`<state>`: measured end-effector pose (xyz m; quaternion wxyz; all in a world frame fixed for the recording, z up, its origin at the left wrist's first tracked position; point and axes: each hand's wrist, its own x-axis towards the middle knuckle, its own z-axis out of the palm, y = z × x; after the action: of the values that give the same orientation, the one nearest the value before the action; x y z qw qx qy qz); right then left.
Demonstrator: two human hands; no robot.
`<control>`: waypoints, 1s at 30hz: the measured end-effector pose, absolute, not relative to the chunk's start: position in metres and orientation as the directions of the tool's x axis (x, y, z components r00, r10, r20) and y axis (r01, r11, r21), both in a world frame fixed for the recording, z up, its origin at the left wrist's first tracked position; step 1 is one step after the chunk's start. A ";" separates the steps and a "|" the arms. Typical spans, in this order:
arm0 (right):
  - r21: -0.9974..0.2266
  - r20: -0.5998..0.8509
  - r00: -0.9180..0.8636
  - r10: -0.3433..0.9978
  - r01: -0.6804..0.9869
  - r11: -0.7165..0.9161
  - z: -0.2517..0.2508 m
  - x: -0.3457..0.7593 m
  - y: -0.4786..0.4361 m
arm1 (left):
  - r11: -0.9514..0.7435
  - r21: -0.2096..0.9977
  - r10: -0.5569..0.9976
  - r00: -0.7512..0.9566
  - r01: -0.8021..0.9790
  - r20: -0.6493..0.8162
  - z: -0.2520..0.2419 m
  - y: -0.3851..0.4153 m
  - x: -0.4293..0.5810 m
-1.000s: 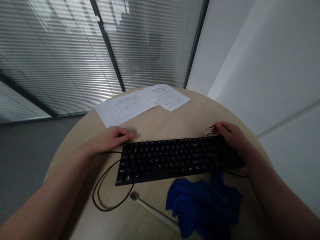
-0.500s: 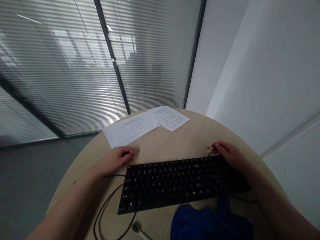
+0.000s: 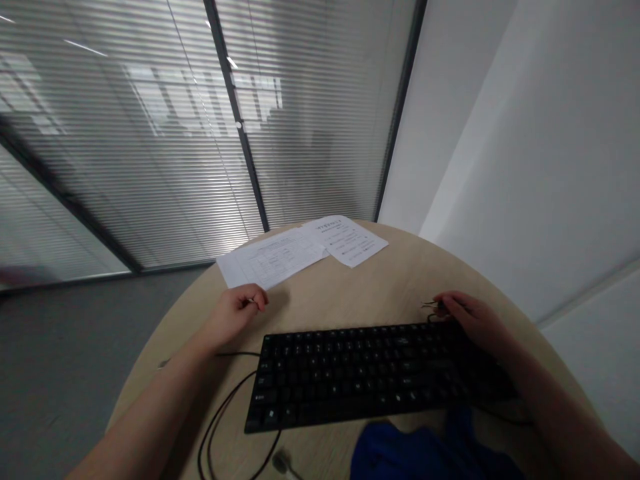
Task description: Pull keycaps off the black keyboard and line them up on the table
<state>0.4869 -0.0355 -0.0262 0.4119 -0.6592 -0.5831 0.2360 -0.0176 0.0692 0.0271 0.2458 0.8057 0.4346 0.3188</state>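
A black keyboard [image 3: 350, 373] lies flat on the round wooden table. Above its far right corner, my right hand [image 3: 467, 317] is closed in a pinch. Two thin, light-coloured prongs [image 3: 429, 305] stick out from its fingertips to the left, and a short bend of black cable [image 3: 432, 318] shows just beneath them. What these prongs belong to is too small to make out. Beyond the keyboard's far left corner, my left hand [image 3: 237, 310] rests over the table with its fingers curled in, and nothing shows in them.
Printed sheets of paper [image 3: 280, 257] lie at the table's far edge. Black cable [image 3: 213, 427] loops left of the keyboard. A blue cloth [image 3: 420, 453] and a small brush [image 3: 283, 461] are at the near side. Blinds behind glass [image 3: 190, 160] and a white wall [image 3: 525, 147] stand beyond.
The whole view has shifted slightly, so the table sits lower and further right. My left hand has lifted or moved a little away from the keyboard; my right hand keeps its pinch.
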 end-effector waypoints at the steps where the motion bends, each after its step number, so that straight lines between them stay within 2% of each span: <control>1: -0.817 0.172 0.209 0.963 0.577 0.021 -0.026 0.487 -0.036 | -0.504 0.682 0.855 0.414 0.529 0.311 0.028 0.068 -0.018; 7: -0.799 0.191 0.215 0.958 0.601 0.025 -0.022 0.487 -0.036 | -0.522 0.703 0.846 0.402 0.484 0.351 0.031 0.064 -0.018; 17: -0.812 0.155 0.215 0.964 0.584 0.000 -0.024 0.492 -0.037 | -0.495 0.684 0.860 0.416 0.536 0.297 0.023 0.067 -0.018; 23: -0.812 0.165 0.219 0.962 0.583 0.007 -0.022 0.492 -0.038 | -0.467 0.612 0.882 0.292 0.638 0.370 0.027 0.070 -0.019; 30: -0.807 0.170 0.251 0.953 0.591 -0.012 -0.021 0.492 -0.041 | -0.498 0.531 0.838 0.223 0.686 0.498 0.033 0.070 -0.016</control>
<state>0.4916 -0.0408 -0.0213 0.4103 -0.6762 -0.5707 0.2207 -0.0157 0.0703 0.0330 0.0992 0.7758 0.4911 0.3836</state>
